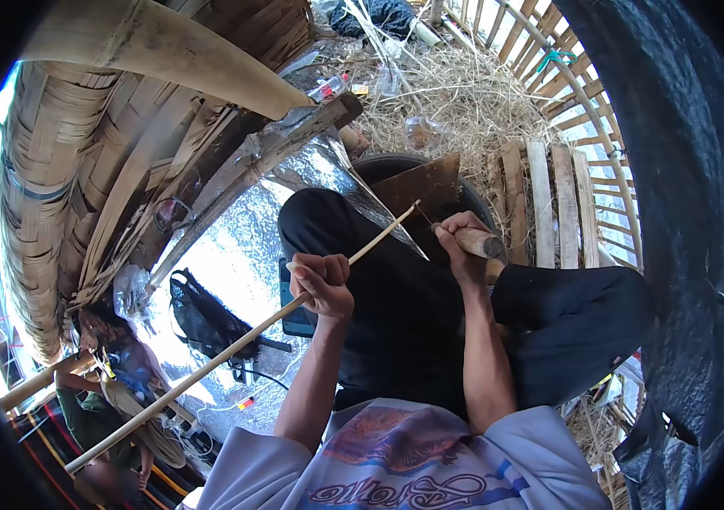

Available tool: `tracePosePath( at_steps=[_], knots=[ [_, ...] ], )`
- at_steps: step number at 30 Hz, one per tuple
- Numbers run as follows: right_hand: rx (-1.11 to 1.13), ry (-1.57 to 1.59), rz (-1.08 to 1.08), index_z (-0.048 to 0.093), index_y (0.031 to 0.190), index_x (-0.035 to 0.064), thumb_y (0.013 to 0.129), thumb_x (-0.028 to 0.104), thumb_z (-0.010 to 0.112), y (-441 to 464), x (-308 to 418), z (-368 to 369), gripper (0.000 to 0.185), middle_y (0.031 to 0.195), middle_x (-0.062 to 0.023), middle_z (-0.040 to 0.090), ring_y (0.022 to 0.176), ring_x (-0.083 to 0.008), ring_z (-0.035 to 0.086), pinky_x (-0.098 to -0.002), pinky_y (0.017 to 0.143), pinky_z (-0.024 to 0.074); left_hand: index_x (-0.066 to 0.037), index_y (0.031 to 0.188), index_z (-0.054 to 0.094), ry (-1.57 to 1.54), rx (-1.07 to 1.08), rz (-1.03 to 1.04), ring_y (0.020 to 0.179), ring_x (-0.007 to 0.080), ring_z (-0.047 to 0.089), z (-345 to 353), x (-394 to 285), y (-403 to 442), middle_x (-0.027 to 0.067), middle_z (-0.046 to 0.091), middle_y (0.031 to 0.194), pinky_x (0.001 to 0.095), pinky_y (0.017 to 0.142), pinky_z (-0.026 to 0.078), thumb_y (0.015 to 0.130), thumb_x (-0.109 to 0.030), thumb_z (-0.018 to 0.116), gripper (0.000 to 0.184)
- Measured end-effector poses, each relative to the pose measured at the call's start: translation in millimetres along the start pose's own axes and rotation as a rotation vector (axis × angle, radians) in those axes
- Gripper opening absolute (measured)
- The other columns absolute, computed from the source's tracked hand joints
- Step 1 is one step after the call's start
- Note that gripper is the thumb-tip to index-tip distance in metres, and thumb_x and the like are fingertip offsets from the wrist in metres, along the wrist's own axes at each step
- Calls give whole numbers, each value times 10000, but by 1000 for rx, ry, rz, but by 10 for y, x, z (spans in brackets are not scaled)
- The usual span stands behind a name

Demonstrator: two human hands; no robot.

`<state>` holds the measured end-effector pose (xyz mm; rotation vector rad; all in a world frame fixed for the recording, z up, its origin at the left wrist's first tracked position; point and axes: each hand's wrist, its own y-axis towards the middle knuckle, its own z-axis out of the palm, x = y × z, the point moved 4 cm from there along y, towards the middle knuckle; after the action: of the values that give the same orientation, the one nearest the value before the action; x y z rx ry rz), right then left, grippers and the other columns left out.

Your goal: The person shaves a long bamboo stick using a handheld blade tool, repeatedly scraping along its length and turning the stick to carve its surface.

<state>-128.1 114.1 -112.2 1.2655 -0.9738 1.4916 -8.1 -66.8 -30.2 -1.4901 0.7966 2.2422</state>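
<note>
My left hand [321, 283] is closed around a long, thin bamboo stick [209, 367]. The stick slants from the lower left up to a tip just left of my right hand [462, 242]. That hand is wrapped round the thick wooden handle [481, 245] of a tool. A thin dark line, perhaps its blade seen edge-on, runs from the fist toward the stick's tip; I cannot tell if they touch. Both hands are above my crossed legs in dark trousers [396, 314]. Beyond them, a brown flat piece [417, 185] leans in a round black tub [485, 208].
A black bag [209, 319] lies on a shiny silver sheet [230, 234] at left. Woven bamboo and a thick pole [200, 64] hang over the upper left. Straw [472, 93] and wooden slats [539, 204] lie ahead. Another person [111, 416] is at lower left.
</note>
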Motion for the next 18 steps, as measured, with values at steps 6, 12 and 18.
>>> tracePosePath(
  at_steps=[6, 12, 18],
  knots=[
    [40, -51, -20, 509, 697, 41, 705, -41, 624, 24, -33, 48, 141, 664, -22, 561, 634, -73, 520, -236, 609, 433, -138, 705, 315, -9, 7, -9, 342, 41, 140, 13, -13, -15, -57, 186, 439, 233, 350, 130, 974, -439, 341, 405],
    [32, -70, 25, 512, 695, 40, 708, -36, 624, 46, -134, 21, 136, 676, -24, 556, 659, -71, 521, -234, 620, 432, -124, 692, 328, -38, 10, -13, 347, 36, 163, 29, 4, -17, -53, 207, 454, 227, 348, 154, 975, -428, 343, 416],
    [12, -27, 1, 504, 696, 44, 715, -28, 627, 39, -104, -29, 143, 678, -23, 550, 656, -72, 510, -231, 634, 430, -109, 682, 340, -65, -3, -12, 356, 32, 177, 30, 31, -22, -55, 213, 493, 220, 353, 178, 968, -426, 368, 428]
  ],
)
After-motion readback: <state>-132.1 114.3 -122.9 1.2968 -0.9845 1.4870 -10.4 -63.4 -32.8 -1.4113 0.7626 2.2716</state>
